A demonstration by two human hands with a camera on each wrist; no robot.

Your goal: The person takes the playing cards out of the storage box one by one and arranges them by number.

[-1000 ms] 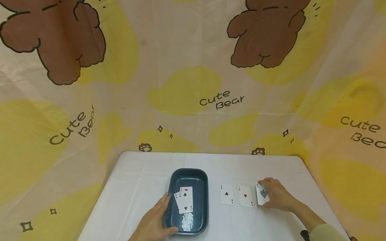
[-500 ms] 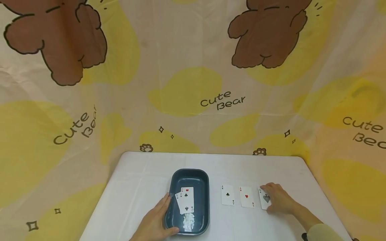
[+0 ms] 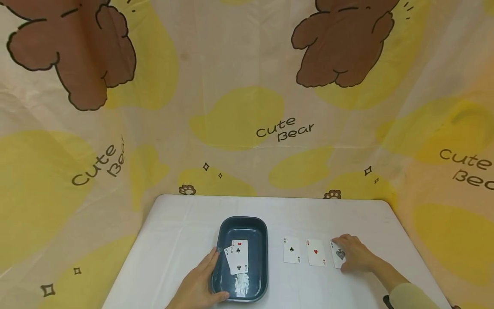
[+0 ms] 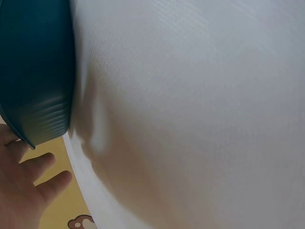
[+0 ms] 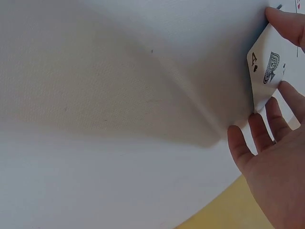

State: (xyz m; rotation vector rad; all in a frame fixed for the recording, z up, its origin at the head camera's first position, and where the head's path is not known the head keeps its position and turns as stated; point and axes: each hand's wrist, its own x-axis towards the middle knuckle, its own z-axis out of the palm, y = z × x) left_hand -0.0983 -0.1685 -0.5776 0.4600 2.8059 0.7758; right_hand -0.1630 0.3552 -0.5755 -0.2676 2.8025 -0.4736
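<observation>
In the head view my left hand (image 3: 197,281) rests against the left side of a dark blue tray (image 3: 263,257), fingers along the rim and thumb at the near edge. Its fingers look fairly straight and spread in the left wrist view. My right hand (image 3: 356,254) holds an ace of spades (image 3: 338,254) by its edges at the right end of a row of cards. Thumb and fingertips grip opposite edges of that card in the right wrist view. Left of it lie an ace of hearts (image 3: 316,256) and an ace of clubs (image 3: 291,243), face up.
Inside the tray, a two of clubs (image 3: 242,259) overlaps other playing cards at its left and top. Everything stands on a white table (image 3: 185,231). Behind it hangs a bear-printed cloth (image 3: 231,116).
My right hand has lowered the ace of spades and brought it slightly nearer to me, beside the ace of hearts. The left hand stays at the tray.
</observation>
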